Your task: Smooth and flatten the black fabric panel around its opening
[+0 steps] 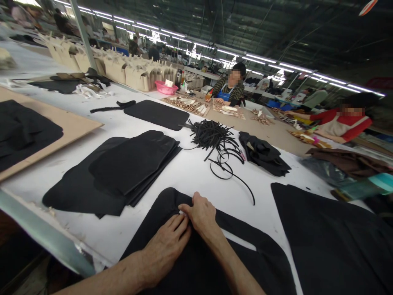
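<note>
A black cut fabric piece lies on the white table right in front of me. My left hand rests flat on it with the fingers stretched forward. My right hand lies beside it, its fingers curled down and pinching the fabric's upper edge. The two hands touch at the fingertips, where a small pale spot shows.
A stack of black panels lies to the left, a tangle of black straps and folded black cloth behind. A large black sheet covers the right. A brown board holds black pieces. Two people work at the far table.
</note>
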A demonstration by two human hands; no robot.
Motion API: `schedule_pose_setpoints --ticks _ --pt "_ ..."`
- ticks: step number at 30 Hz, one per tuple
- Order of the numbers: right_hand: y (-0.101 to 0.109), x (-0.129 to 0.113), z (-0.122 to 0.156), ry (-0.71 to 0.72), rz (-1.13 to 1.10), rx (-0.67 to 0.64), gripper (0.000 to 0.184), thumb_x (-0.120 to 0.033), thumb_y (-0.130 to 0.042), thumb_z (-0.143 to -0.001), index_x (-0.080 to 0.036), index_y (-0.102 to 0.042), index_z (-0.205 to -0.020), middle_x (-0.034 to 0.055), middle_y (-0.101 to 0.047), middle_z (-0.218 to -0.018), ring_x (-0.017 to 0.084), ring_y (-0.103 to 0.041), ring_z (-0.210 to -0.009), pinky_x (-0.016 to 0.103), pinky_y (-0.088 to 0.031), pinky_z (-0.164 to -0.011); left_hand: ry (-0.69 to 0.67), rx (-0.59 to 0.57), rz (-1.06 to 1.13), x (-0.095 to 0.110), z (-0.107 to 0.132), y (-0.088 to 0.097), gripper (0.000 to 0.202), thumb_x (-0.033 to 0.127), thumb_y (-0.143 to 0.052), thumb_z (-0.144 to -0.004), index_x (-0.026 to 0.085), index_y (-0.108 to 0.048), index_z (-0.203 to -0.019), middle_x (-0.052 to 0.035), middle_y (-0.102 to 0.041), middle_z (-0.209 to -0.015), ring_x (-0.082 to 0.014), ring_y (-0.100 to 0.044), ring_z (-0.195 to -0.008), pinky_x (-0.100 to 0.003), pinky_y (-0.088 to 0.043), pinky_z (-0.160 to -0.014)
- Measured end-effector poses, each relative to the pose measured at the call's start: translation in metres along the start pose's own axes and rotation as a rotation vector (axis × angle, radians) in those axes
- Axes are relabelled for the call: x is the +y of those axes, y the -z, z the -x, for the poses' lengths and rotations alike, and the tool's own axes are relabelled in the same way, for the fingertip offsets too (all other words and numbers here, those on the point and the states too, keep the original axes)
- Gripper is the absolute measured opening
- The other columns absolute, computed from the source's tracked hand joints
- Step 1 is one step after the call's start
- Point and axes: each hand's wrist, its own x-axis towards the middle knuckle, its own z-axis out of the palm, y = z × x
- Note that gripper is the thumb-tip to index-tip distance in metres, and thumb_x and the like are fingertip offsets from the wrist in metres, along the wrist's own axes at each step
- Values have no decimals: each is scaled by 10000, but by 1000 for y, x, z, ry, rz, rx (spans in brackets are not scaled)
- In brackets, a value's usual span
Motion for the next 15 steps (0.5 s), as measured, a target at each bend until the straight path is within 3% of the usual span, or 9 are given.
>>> schedule_pose_setpoints --ticks 5,10,12,15 --pt "8 9 5 31 -10 80 341 -501 -564 -804 -201 -535 -964 59 -667 -844 257 -622 -834 327 -392 -683 42 31 66 1 0 10 603 -21 -387 -678 105 -429 -1266 -150 -483 -1328 -280 -422 -1240 -411 -402 -1017" --pt "19 51 27 134 -105 315 198 -343 -414 -921 -230 -556 -841 3 -625 -794 162 -597 -724 265 -401 -646 105 103 148 -4 10 24 537 -43 -328 -740 147 -487 -1216 -111 -515 -1309 -194 -462 -1213 -325 -438 -992" --pt "14 65 43 240 -77 359 234 -249 -371 -929 -228 -587 -844 21 -628 -844 163 -597 -755 276 -421 -693 79 113 132 -6 10 25 548 -47 -324 -734 138 -483 -1224 -103 -528 -1300 -193 -459 -1215 -339 -417 -1015" --pt "-6 74 66 396 -24 382 263 -180 -384 -906 -214 -608 -1040 60 -634 -1059 204 -586 -948 327 -439 -819 27 53 97 -9 2 19 640 -64 -344 -672 126 -434 -1277 -102 -479 -1352 -212 -400 -1266 -376 -368 -1056"
